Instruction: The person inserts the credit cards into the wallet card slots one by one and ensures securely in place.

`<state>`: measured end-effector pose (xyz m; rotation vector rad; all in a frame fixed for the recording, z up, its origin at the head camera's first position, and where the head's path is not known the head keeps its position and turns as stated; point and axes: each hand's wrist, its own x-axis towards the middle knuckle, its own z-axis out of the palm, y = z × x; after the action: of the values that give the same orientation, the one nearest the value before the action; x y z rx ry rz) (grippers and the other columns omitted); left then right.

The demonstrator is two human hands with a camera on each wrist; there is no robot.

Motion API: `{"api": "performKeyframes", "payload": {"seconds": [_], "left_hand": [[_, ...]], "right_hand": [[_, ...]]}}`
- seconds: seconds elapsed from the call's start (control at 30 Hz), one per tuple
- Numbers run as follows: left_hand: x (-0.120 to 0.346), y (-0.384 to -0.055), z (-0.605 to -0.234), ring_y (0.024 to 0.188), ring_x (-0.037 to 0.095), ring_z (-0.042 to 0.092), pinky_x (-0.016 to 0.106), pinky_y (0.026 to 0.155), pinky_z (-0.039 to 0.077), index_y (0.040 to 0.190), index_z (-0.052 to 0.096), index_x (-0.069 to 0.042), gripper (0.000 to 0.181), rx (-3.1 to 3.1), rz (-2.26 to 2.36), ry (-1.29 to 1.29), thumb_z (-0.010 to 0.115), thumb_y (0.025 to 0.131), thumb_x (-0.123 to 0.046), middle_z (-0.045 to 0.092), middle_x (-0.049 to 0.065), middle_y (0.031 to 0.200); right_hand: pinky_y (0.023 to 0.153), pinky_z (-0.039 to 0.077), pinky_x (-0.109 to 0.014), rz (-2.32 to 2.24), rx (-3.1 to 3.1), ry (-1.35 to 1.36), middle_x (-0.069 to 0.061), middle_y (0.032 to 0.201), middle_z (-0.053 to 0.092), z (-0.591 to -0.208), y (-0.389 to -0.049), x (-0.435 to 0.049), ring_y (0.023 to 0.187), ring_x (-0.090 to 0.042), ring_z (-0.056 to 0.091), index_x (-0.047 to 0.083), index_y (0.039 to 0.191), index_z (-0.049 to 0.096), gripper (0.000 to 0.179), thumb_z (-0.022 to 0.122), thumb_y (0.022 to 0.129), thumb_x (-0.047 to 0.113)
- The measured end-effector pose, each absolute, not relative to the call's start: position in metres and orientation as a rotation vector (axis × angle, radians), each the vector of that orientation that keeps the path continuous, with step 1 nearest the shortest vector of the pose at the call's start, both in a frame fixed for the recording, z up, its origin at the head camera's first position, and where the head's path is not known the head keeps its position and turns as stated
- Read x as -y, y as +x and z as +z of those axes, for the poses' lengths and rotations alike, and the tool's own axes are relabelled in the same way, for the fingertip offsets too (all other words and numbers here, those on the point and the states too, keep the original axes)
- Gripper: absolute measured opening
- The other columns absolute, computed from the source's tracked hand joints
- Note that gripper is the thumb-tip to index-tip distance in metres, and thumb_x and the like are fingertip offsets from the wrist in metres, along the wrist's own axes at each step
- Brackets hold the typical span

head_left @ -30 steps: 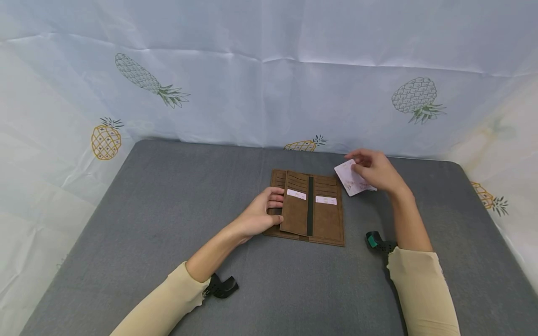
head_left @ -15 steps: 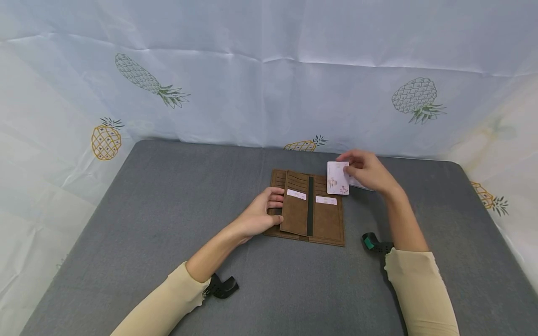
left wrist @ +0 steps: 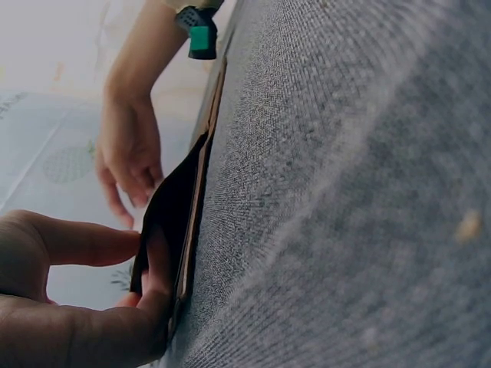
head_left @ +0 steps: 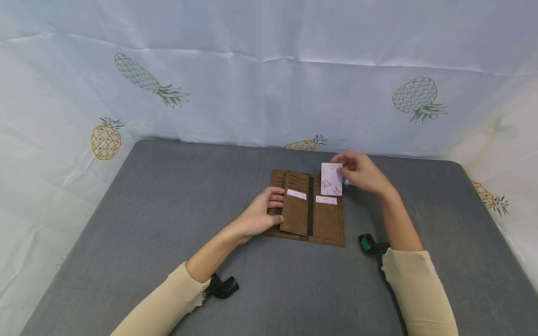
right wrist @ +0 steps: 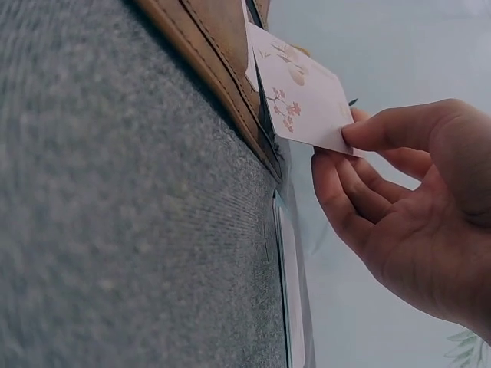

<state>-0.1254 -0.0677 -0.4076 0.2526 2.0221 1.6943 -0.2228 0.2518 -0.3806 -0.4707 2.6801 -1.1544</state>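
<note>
A brown wallet [head_left: 328, 224] lies unfolded on the grey table, with rows of card slots on both halves. One pale pink card [head_left: 296, 194] pokes out of a slot on its left leaf, another [head_left: 326, 200] out of the right half. With thumb and fingers my left hand [head_left: 260, 214] pinches the left leaf and keeps it lifted; in the left wrist view a finger [left wrist: 158, 268] reaches inside the fold. Between thumb and fingers my right hand [head_left: 363, 172] holds a pink flowered card [right wrist: 303, 92] upright, its lower edge at the upper slots of the right half.
Beyond the wallet's right edge, more flat cards [right wrist: 290, 284] lie on the table [head_left: 168, 196], mostly covered by the right hand in the head view. A pineapple-print cloth [head_left: 235, 93] hangs along the back edge. Black wrist mounts [head_left: 224, 287] stick out near both sleeves.
The right hand has moved left with the card, turning it from slanted to upright and bringing it from beside the wallet over the right half's slots. The left hand has stayed put.
</note>
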Motion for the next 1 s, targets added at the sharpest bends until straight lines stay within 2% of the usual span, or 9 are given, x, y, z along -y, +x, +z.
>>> {"api": "performKeyframes", "payload": {"seconds": [0.2, 0.37, 0.7, 1.0], "left_hand": [[0.0676, -0.125, -0.407, 0.149, 0.037, 0.051, 0.051, 0.118, 0.048, 0.161, 0.038, -0.005, 0.07, -2.024, 1.696, 0.249, 0.064, 0.098, 0.009, 0.047, 0.02, 0.16], [0.0674, -0.1248, -0.4065, 0.149, 0.037, 0.051, 0.051, 0.117, 0.048, 0.161, 0.038, -0.005, 0.07, -2.023, 1.7, 0.246, 0.064, 0.098, 0.009, 0.048, 0.02, 0.159], [0.0672, -0.1247, -0.4066, 0.149, 0.037, 0.051, 0.051, 0.117, 0.048, 0.162, 0.038, -0.005, 0.07, -2.02, 1.701, 0.243, 0.064, 0.098, 0.009, 0.047, 0.02, 0.159], [0.0663, -0.1245, -0.4053, 0.148, 0.038, 0.051, 0.051, 0.117, 0.049, 0.161, 0.038, -0.004, 0.07, -2.027, 1.703, 0.241, 0.063, 0.098, 0.01, 0.047, 0.021, 0.159]], "right_hand": [[0.068, 0.047, -0.027, -1.159, -2.69, -0.483, -0.026, 0.112, 0.07, -0.3824, -0.2234, -0.2495, 0.078, -0.02, 0.061, -0.003, 0.136, 0.066, 0.032, 0.054, 0.107, 0.0], [0.07, 0.049, -0.028, -1.161, -2.689, -0.489, -0.025, 0.118, 0.072, -0.3823, -0.223, -0.2468, 0.083, -0.022, 0.066, -0.001, 0.137, 0.067, 0.031, 0.056, 0.108, 0.002], [0.071, 0.05, -0.026, -1.165, -2.684, -0.528, -0.026, 0.112, 0.07, -0.3856, -0.2229, -0.2421, 0.083, -0.027, 0.067, -0.005, 0.135, 0.066, 0.03, 0.056, 0.107, 0.0], [0.073, 0.051, -0.024, -1.161, -2.656, -0.501, -0.027, 0.117, 0.068, -0.385, -0.2228, -0.2417, 0.094, -0.025, 0.068, -0.008, 0.138, 0.063, 0.032, 0.057, 0.108, 0.003]]}}
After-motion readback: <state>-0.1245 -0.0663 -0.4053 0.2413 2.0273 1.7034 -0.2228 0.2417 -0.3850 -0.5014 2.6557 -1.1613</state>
